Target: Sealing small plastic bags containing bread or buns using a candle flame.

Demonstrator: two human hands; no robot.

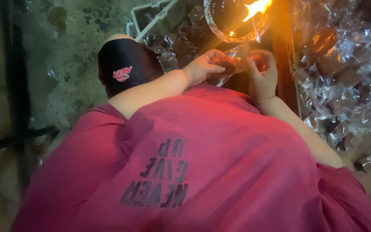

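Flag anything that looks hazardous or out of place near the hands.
An open flame burns in a round glass dish just above both hands. The left hand and right hand hold a clear plastic-wrapped dark piece close beneath it.

Small clear-wrapped dark sweet (229,65), pinched between both hands, below flame.

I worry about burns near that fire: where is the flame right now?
In the head view the flame burns at the top edge, right of centre, inside a clear round dish, just above the left hand and right hand.
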